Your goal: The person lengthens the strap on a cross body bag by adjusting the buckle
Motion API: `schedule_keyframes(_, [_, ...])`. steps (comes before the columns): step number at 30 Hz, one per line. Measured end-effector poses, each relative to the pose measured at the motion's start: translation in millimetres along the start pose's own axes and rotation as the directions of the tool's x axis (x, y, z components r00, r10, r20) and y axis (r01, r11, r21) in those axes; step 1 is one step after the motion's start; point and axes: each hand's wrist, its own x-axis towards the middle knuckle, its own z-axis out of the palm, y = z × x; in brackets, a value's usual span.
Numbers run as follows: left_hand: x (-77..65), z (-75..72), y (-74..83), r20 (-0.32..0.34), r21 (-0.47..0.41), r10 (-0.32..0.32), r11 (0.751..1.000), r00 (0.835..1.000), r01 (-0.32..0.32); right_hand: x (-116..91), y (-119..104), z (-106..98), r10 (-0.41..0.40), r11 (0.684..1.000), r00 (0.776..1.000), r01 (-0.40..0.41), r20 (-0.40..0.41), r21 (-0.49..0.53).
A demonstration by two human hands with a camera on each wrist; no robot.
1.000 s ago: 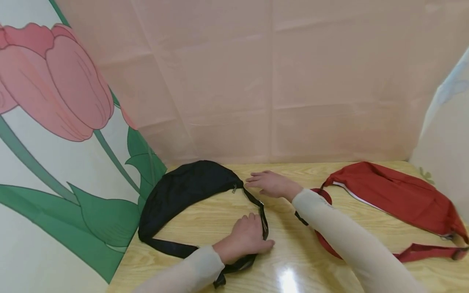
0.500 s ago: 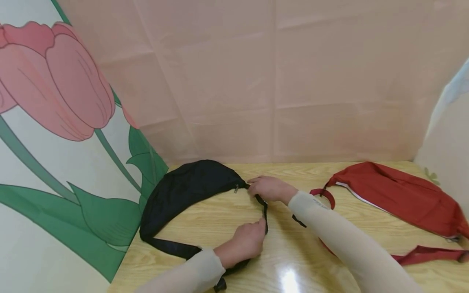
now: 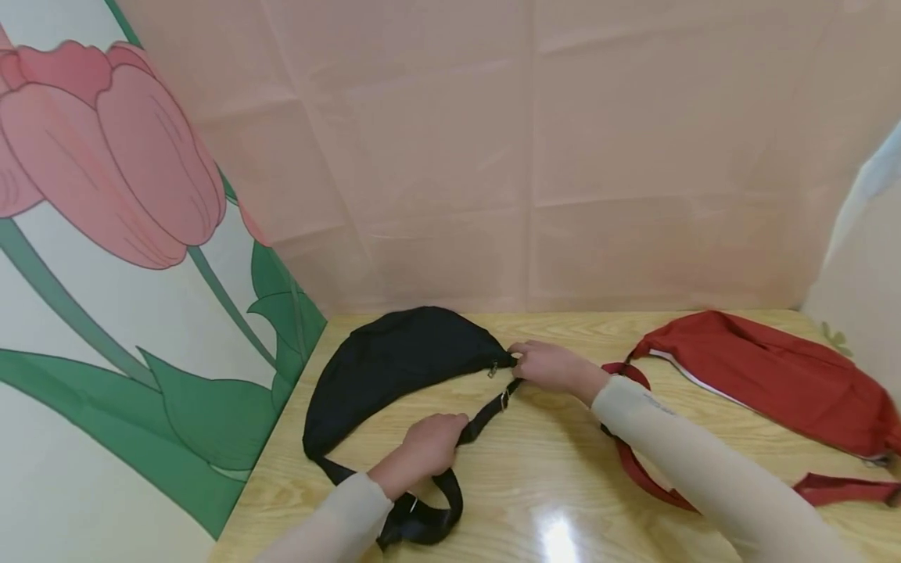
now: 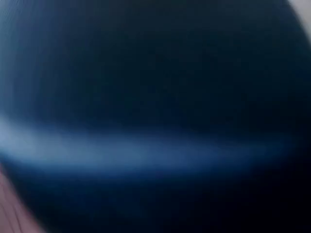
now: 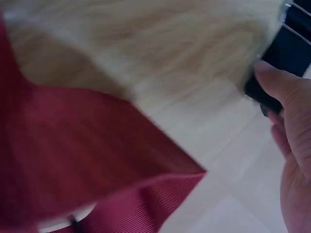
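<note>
Our right hand (image 3: 554, 366) pinches one end of the black bag (image 3: 404, 356), now slid rightward on the table (image 3: 535, 461), while our left hand (image 3: 428, 442) grips its strap (image 3: 486, 418), straighter between them and, we judge, easier to work.

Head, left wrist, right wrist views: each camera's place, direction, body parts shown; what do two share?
Head: on head, facing forward, down at black waist bag, red waist bag; shows left hand, right hand, sleeves.
Left wrist: on left wrist, facing blurred dark fabric; shows skin, lower left.
Right wrist: on right wrist, facing red strap, black strap; shows right hand.
Head and right wrist share right hand, straps.
</note>
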Motion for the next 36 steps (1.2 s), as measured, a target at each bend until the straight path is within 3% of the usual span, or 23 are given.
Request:
schedule_keyframes(8, [2.9,-10.1,-35.8,-0.014,-0.017,0.007,1.000,1.000,-0.007,-21.4,-14.2,-10.2,-0.129,0.991,0.989,0.126,-0.073,-0.037])
schedule_keyframes(12, [4.3,-10.6,-48.3,-0.038,-0.060,-0.002,0.998,0.999,-0.001,-26.5,-22.5,-15.8,-0.137,0.989,0.989,0.140,-0.056,0.046])
schedule_keyframes(16, [8.1,-8.5,-54.7,-0.057,-0.065,0.031,0.997,0.998,-0.035,-30.3,-27.8,-21.5,-0.132,0.988,0.989,0.137,-0.071,0.069])
schedule_keyframes(20, [13.4,-7.0,-57.7,-0.059,-0.079,0.045,0.996,0.997,-0.050,-35.2,-33.4,-28.4,-0.086,0.992,0.995,0.090,-0.051,0.089])
schedule_keyframes(23, [15.9,-6.3,-59.6,-0.059,-0.081,0.051,0.995,0.997,-0.055,-37.9,-38.4,-33.0,-0.026,0.989,0.999,0.022,0.028,0.147])
schedule_keyframes(28, [12.3,-12.8,-58.0,-0.038,-0.121,0.083,0.989,0.996,-0.087,-39.3,-52.2,-40.3,0.082,0.962,0.988,-0.112,0.127,0.249])
schedule_keyframes(33, [2.0,-29.4,-50.3,0.034,-0.276,0.167,0.949,0.985,-0.151,-34.7,-77.7,-43.5,0.175,0.928,0.980,-0.196,0.093,0.317])
schedule_keyframes(36, [-1.7,-37.1,-46.4,0.056,-0.413,0.248,0.888,0.967,-0.203,-30.4,-92.2,-44.3,0.201,0.904,0.978,-0.208,0.059,0.374])
